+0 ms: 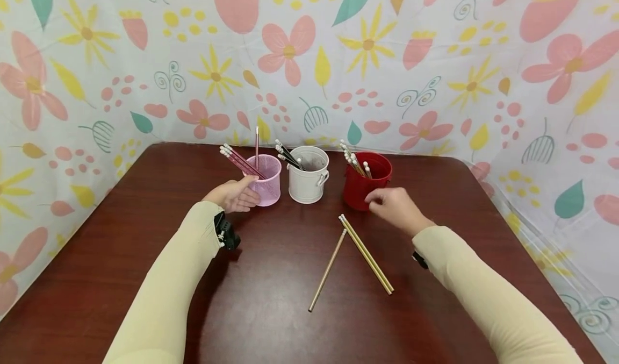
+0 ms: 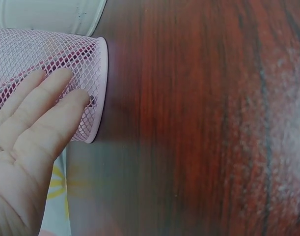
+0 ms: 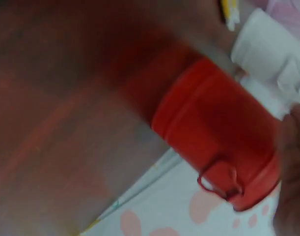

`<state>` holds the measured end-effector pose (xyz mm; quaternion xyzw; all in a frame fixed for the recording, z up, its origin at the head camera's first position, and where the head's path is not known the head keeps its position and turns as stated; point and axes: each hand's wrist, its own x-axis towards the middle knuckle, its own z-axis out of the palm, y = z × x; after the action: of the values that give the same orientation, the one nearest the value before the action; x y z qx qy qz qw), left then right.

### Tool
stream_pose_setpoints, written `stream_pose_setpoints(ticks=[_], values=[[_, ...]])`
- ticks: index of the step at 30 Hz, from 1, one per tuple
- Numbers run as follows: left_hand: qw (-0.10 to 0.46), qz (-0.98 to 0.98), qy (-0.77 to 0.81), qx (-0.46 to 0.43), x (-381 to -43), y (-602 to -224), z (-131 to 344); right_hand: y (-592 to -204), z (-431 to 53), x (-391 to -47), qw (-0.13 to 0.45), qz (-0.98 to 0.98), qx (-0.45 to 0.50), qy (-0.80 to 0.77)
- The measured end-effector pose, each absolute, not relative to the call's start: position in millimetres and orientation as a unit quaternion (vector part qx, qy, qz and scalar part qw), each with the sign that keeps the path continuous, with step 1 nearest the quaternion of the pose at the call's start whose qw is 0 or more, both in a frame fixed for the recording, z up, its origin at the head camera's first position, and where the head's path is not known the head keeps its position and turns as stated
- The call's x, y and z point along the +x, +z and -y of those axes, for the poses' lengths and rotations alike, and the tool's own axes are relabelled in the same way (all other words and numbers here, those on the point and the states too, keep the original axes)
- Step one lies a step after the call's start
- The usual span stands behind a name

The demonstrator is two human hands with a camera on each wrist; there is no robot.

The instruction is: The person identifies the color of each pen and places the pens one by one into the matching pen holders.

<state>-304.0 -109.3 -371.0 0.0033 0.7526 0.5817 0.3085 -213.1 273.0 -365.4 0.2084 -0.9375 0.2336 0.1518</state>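
Observation:
In the head view my left hand (image 1: 235, 195) is at the left side of a pink mesh pencil cup (image 1: 271, 189), thumb near its rim. Straight fingers (image 2: 41, 105) lie against the mesh in the left wrist view. The cup holds several dark pink pencils (image 1: 239, 159), one upright. My right hand (image 1: 397, 209) hangs by the front right of a red bucket (image 1: 357, 192), fingers loosely bent, no object visible in it. It is blurred at the right wrist view's edge. Several pencils (image 1: 357, 165) with white erasers lean in the red bucket.
Between the cup and the red bucket stands a white bucket (image 1: 306, 189) with several black pencils (image 1: 287, 155). Nearer on the brown table (image 1: 261, 310) lie two gold pencils (image 1: 368, 256) side by side and one duller gold pencil (image 1: 327, 272). A flowered cloth (image 1: 300, 84) hangs behind.

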Motion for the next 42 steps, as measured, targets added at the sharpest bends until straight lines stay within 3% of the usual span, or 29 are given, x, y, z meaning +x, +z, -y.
stream_pose_setpoints(ticks=[3, 6, 13, 32, 42], values=[[0.304, -0.756, 0.579, 0.004, -302.8, -370.8, 109.8, -371.8, -266.0, -210.5, 0.001, 0.963, 0.181, 0.201], [0.303, -0.756, 0.58, 0.004, -301.5, -370.4, 109.0, -376.5, -257.8, -208.0, -0.095, 0.967, 0.147, 0.185], [0.305, -0.757, 0.577, -0.004, -301.5, -368.3, 108.1, -382.0, -242.5, -201.2, -0.188, 0.963, 0.092, 0.167], [0.312, -0.751, 0.581, -0.008, -304.2, -370.2, 107.6, -394.4, -233.1, -202.4, -0.16, 0.968, 0.065, 0.182], [0.311, -0.754, 0.578, -0.011, -303.8, -368.1, 109.1, -388.8, -246.3, -199.6, -0.102, 0.951, 0.072, 0.282]])
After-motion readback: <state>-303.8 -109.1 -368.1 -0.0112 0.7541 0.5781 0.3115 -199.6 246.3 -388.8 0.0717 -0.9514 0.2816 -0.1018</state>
